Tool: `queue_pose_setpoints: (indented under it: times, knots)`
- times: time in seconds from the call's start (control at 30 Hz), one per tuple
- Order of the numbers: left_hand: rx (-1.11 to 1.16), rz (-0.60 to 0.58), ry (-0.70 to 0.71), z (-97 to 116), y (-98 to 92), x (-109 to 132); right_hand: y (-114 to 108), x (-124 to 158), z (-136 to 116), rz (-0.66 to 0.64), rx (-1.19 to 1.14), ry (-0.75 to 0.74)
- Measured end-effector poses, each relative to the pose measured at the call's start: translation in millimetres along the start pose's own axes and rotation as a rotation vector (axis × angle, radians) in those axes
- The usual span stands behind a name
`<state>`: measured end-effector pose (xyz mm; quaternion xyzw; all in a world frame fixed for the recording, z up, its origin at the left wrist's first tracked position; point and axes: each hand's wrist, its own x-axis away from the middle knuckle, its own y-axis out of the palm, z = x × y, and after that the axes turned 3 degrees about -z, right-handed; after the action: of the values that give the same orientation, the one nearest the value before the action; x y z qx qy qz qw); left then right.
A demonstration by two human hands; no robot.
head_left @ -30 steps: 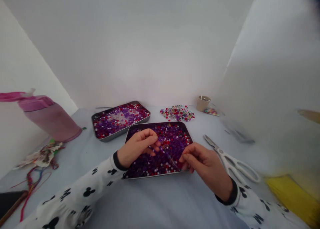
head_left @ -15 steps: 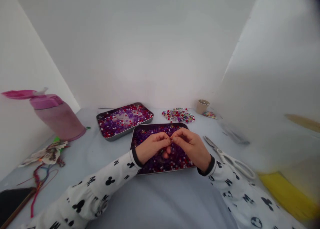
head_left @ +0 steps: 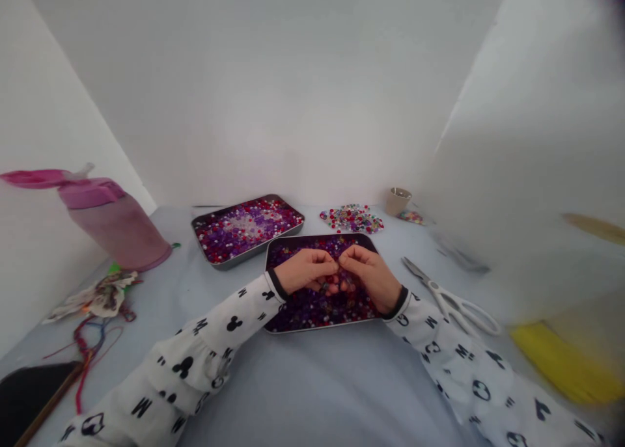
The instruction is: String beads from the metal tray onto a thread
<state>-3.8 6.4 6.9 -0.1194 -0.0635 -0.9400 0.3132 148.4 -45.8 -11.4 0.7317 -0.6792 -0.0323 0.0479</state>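
Both hands are over the near tray [head_left: 312, 328], a dark shallow tin full of purple and red beads. My left hand [head_left: 310, 271] has its thumb and forefinger pinched, the other fingers curled beneath. Facing it, almost touching, my right hand [head_left: 368, 274] is pinched in the same way. Whatever lies between the fingertips is too small to make out. Behind and to the left stands a second tray [head_left: 234, 263] with purple, red and clear beads. A pile of mixed beads [head_left: 351, 219] lies on the cloth beyond the near tray.
White-handled scissors [head_left: 452, 300] lie to the right, with a yellow item [head_left: 561, 362] beyond them. At the back right is a small cup [head_left: 398, 201]. Leftward are a pink bottle [head_left: 114, 229] with its lid up, coloured cords [head_left: 88, 349] and a dark flat object [head_left: 36, 395].
My fingertips have parted slightly, and the lower fingers of my right hand now show below. The whole view has shifted a little, with both hands still over the near tray.
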Motion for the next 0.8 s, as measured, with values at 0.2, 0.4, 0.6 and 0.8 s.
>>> queue_pose_setpoints:
  times: [0.2,0.4,0.6,0.8]
  knots:
    - [0.138,-0.045,-0.034,-7.0,-1.7,-3.2,-1.7,-0.5,2.9,0.006,-0.021,-0.009]
    - [0.177,-0.058,-0.023,-10.8,-2.8,-3.7,-1.8,0.2,3.1,0.003,-0.025,-0.013]
    - [0.187,-0.05,-0.023,-10.1,-2.1,-3.9,-1.8,-0.2,3.2,0.0,-0.02,-0.011]
    - [0.201,-0.065,-0.001,-11.6,-1.7,-3.0,-1.7,0.8,1.4,0.012,-0.016,-0.015]
